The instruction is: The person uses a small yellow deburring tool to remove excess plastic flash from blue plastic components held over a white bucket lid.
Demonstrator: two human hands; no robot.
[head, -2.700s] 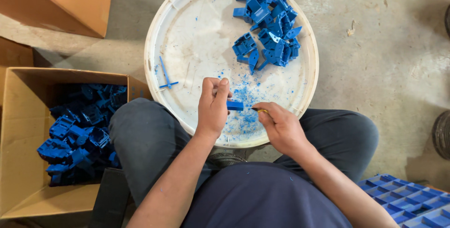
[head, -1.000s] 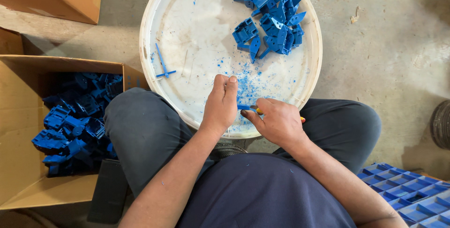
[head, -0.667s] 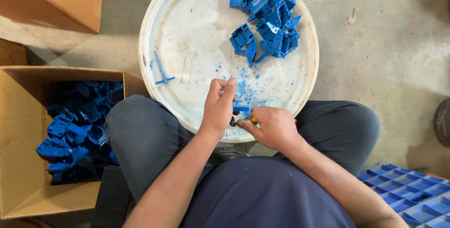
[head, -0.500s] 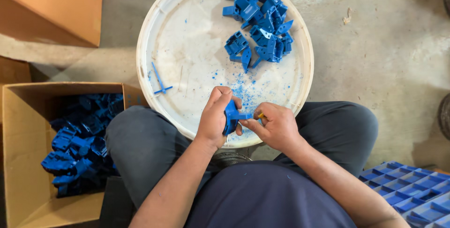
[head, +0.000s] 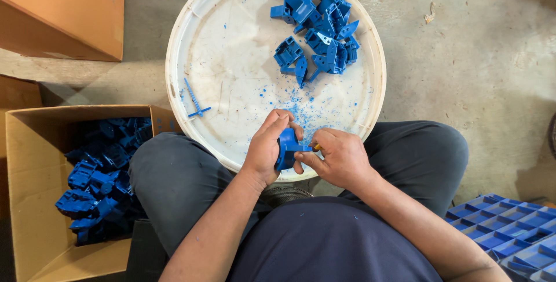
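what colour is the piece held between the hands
Blue: the plastic piece between left hand and right hand, head view.

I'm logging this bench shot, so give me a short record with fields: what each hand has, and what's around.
left hand: grips a blue plastic part over the near edge of the tray
right hand: closed on a small tool with a yellow tip, set against the part
tray: round white tray, dusted with blue shavings
pile: blue parts at its far side
box: open cardboard box of blue parts on the person's left
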